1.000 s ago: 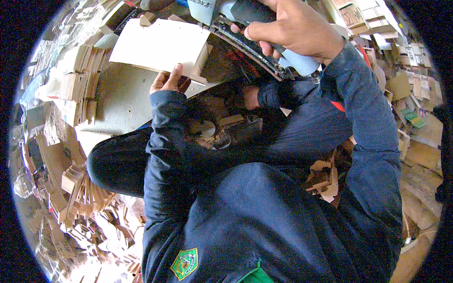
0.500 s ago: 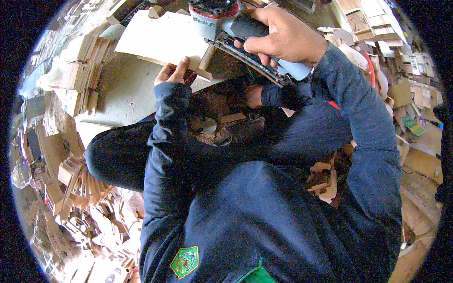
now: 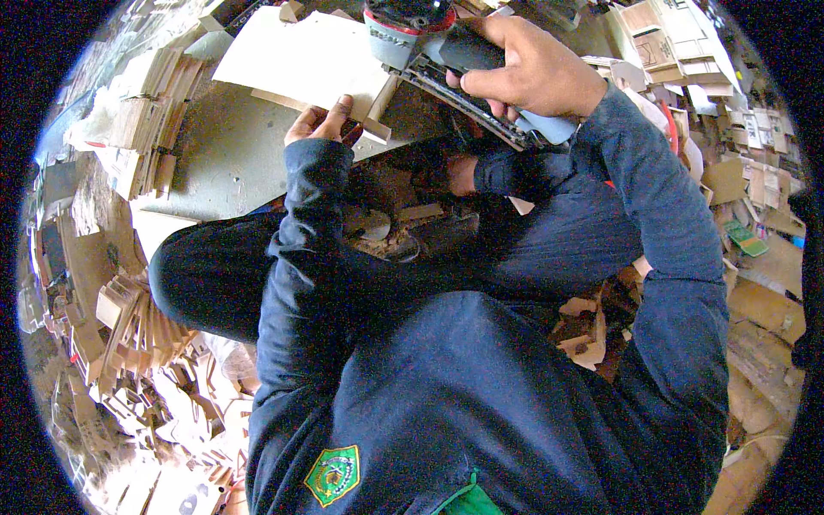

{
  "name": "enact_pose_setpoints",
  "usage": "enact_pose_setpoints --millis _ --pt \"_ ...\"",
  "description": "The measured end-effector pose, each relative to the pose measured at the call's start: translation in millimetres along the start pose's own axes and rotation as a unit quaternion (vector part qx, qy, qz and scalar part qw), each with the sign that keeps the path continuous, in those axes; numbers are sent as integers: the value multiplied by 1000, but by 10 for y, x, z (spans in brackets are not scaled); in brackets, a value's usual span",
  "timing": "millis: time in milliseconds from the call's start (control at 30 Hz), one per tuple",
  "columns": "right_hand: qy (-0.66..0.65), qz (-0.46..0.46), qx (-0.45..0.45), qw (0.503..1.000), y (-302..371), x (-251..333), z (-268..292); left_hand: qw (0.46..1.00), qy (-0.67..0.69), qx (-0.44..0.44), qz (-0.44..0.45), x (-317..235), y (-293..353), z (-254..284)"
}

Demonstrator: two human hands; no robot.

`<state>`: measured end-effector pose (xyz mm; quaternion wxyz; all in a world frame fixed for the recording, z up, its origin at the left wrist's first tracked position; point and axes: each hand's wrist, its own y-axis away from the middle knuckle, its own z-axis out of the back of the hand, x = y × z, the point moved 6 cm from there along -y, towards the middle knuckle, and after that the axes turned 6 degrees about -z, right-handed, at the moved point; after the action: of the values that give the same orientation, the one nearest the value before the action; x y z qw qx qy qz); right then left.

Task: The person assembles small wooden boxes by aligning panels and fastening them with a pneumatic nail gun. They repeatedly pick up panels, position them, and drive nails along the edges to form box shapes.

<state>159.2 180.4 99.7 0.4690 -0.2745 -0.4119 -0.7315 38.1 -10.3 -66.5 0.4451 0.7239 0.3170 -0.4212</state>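
My right hand (image 3: 536,69) is wrapped round the black grip of a pneumatic nail gun (image 3: 396,45), which has a grey body, a red ring and a long slanted magazine. The gun's nose is at the right edge of a pale, flat wooden board (image 3: 300,60). Along that edge runs a narrow wooden strip (image 3: 378,124). With thumb and fingers, my left hand (image 3: 322,120) pinches the board's near edge, close to the strip's near end. The gun's head hides part of the board's far right corner, and the nose's exact contact cannot be made out.
Beneath the board lies a grey flat surface (image 3: 232,154). Stacked wooden pieces (image 3: 146,129) stand to its left, with more piled pieces (image 3: 142,326) beyond my left knee. Wood scraps (image 3: 588,330) lie by my right leg. A green calculator-like object (image 3: 747,239) rests at the far right.
The nail gun and my right hand have shifted slightly right and toward me relative to the board. My left hand keeps its pinch on the board's edge. The whole view has shifted a little.
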Motion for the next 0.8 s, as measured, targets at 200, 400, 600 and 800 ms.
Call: enact_pose_setpoints --millis 200,400,600,800 --pt "-32 -20 -43 998 67 114 213 1000 -4 -16 -4 24 -33 2" --pt "-21 2 27 999 135 124 -78 997 -75 -17 -4 -20 12 7" --pt "-46 17 81 996 170 143 -384 999 5 20 -39 -41 60 -8" --pt "-51 -29 63 996 159 98 -408 999 -20 39 -18 -10 45 -26"
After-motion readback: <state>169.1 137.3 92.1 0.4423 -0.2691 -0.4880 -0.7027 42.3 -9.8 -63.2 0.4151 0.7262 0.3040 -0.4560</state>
